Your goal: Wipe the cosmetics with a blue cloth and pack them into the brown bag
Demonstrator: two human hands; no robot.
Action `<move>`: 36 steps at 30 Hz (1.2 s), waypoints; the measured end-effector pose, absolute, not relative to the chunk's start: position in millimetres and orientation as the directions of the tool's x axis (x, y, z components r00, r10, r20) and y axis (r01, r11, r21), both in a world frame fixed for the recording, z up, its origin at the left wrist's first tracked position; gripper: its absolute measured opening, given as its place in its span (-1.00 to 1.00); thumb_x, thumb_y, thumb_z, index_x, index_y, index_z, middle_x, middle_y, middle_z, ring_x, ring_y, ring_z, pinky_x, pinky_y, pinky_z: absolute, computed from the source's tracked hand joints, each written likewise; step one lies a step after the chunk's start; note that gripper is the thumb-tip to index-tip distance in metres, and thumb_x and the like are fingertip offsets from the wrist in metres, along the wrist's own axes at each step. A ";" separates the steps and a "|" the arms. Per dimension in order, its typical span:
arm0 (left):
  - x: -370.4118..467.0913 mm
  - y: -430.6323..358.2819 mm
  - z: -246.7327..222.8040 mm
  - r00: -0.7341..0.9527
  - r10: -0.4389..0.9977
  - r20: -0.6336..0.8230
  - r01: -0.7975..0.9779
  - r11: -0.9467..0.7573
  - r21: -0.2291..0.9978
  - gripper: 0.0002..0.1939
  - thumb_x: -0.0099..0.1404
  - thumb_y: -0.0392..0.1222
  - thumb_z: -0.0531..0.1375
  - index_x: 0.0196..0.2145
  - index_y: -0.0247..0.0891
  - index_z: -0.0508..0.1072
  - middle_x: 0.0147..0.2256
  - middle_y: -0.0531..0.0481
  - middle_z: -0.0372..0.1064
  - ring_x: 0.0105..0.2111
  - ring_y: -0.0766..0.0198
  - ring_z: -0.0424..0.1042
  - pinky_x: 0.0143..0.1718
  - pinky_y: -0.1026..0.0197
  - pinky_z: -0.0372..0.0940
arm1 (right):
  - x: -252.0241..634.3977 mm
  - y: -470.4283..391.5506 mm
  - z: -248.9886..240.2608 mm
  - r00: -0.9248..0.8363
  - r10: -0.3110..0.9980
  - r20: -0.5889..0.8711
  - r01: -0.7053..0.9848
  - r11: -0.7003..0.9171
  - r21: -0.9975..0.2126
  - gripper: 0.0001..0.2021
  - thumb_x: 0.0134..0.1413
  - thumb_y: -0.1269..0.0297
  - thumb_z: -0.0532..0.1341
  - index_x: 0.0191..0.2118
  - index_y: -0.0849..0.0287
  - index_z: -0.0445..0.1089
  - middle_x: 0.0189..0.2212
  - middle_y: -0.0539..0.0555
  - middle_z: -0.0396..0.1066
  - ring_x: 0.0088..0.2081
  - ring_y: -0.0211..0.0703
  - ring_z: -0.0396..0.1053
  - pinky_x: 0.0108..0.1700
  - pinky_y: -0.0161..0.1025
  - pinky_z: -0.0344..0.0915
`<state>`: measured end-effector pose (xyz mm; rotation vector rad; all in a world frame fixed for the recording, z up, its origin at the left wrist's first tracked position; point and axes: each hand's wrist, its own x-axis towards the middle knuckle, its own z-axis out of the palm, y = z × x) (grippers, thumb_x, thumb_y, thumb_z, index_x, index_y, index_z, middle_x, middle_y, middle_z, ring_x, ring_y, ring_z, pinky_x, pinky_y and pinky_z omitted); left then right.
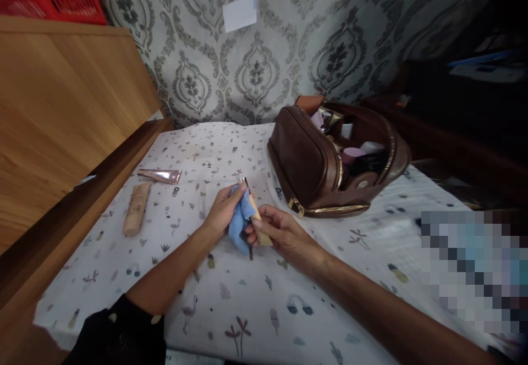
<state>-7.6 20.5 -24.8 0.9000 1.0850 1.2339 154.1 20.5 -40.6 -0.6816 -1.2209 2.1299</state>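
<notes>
The person's left hand (224, 209) pinches a blue cloth (236, 228), its thumb pressed on top near the cloth's upper end. The right hand (280, 230) is closed narrowly on a flat beige item (264, 237), thumb on the near face and fingers curled behind. The beige item slants between the two hands: its lower end lies in the right hand's grip, while the upper part runs up against the cloth beside the left fingertips. The loose part of the cloth hangs below the left hand. What the thin tips above the cloth belong to cannot be told. Both hands are over a printed sheet (198, 148). An open brown bag (295, 159), filled with small containers, stands beyond the right hand; a shiny pink tube (165, 176) and a beige tube (136, 211) lie to the left.
</notes>
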 end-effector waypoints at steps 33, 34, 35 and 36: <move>-43.5 16.5 0.6 0.528 0.748 -0.401 0.323 0.259 0.910 -0.64 0.16 0.05 0.36 -0.26 -0.31 0.52 -0.46 0.03 0.44 -0.47 0.35 0.40 -0.46 0.32 0.25 | 161.9 34.2 -29.5 -0.306 0.950 0.067 -0.238 -0.009 -0.971 -0.56 -0.15 -0.13 0.43 -0.43 0.16 0.37 -0.65 -0.13 0.27 -0.61 -0.37 0.16 -0.55 -0.35 0.11; -42.9 16.7 1.1 0.518 0.761 -0.392 0.351 0.229 0.908 -0.65 0.15 0.05 0.36 -0.29 -0.30 0.51 -0.48 0.06 0.41 -0.49 0.36 0.37 -0.48 0.32 0.23 | 162.4 34.6 -29.4 -0.304 0.952 0.047 -0.210 -0.019 -0.978 -0.53 -0.17 -0.16 0.43 -0.48 0.15 0.32 -0.69 -0.14 0.22 -0.64 -0.38 0.11 -0.58 -0.35 0.06; -42.3 17.0 1.7 0.511 0.771 -0.379 0.382 0.191 0.904 -0.67 0.14 0.04 0.37 -0.31 -0.29 0.51 -0.49 0.08 0.38 -0.50 0.37 0.34 -0.48 0.33 0.20 | 162.8 34.9 -29.4 -0.303 0.953 0.026 -0.181 -0.030 -0.983 -0.49 -0.18 -0.19 0.43 -0.53 0.13 0.26 -0.73 -0.16 0.17 -0.67 -0.40 0.05 -0.61 -0.36 0.00; -41.8 17.6 2.3 0.512 0.778 -0.364 0.409 0.151 0.900 -0.68 0.14 0.03 0.37 -0.32 -0.29 0.50 -0.49 0.10 0.35 -0.50 0.38 0.31 -0.48 0.33 0.19 | 163.1 34.8 -29.5 -0.308 0.952 0.006 -0.153 -0.043 -0.987 -0.46 -0.19 -0.22 0.42 -0.56 0.12 0.20 -0.76 -0.17 0.13 -0.69 -0.41 0.00 -0.62 -0.35 -0.05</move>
